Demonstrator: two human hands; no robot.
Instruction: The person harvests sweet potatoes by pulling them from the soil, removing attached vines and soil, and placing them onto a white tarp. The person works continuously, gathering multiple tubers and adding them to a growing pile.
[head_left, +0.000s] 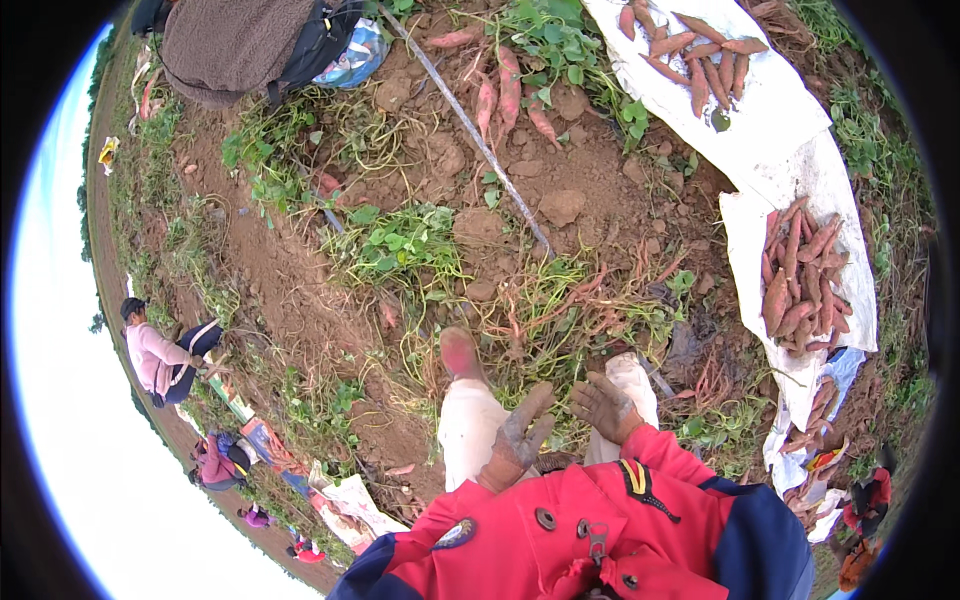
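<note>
Both hands are muddied and raised before my red jacket, a little apart from each other. My left hand is at the left of the view, over my pale trouser leg, its fingers spread with nothing in them. My right hand lies to its right by the other knee, fingers apart and holding nothing. Sweet potato vines and thin reddish roots cover the soil in front of my boot. Unearthed sweet potatoes lie on the soil farther ahead.
A long pole slants across the soil. White sheeting at the right bears piled sweet potatoes. A brown fleecy item and a blue bag are at the upper left. Several people work at the left, one crouching person nearest.
</note>
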